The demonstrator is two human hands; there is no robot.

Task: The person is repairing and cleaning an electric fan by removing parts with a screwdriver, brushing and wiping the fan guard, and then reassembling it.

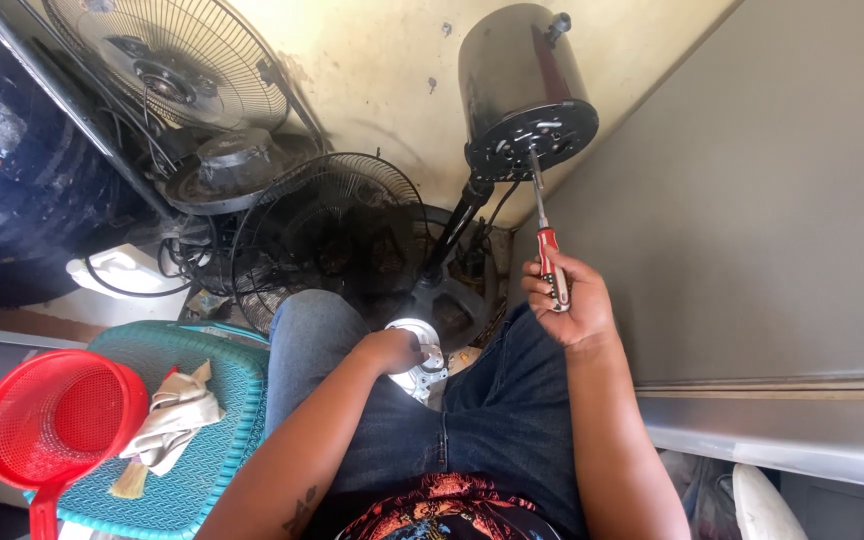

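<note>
Two hands are being used over the lap: a red-handled screwdriver [548,235] is being gripped in the right hand [567,300], fingers curled tightly around the handle, its tip being pressed against the round black back plate of a fan motor housing [524,95] on its stand. A small white round part [419,352] between the knees is being clasped under the bent fingers of the left hand [392,350].

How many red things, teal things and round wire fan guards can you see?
Red: 2, strainer and screwdriver handle in the right hand
Teal: 1, stool
Wire fan guards: 2, upper, lower
Total: 5
</note>
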